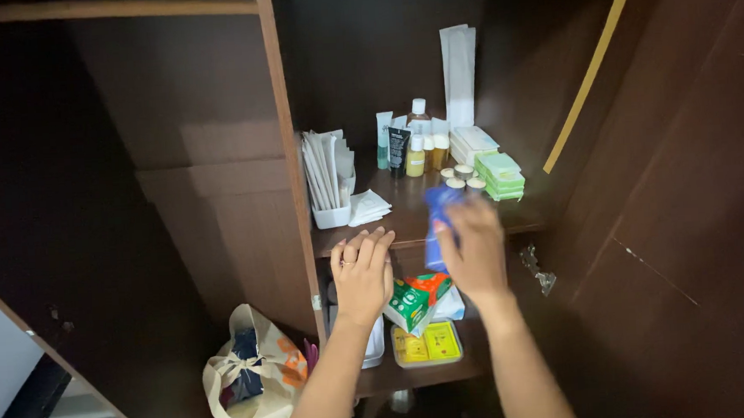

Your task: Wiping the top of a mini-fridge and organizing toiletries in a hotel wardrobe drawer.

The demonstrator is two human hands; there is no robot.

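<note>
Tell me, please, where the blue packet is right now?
In the head view, the blue packet is in the right hand, at the front edge of the upper shelf, just below the small round tins.

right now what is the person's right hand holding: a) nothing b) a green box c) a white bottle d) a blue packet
d: the right hand is closed on a blue packet raised in front of the shelf, while the left hand rests flat at the shelf's front edge.
</note>
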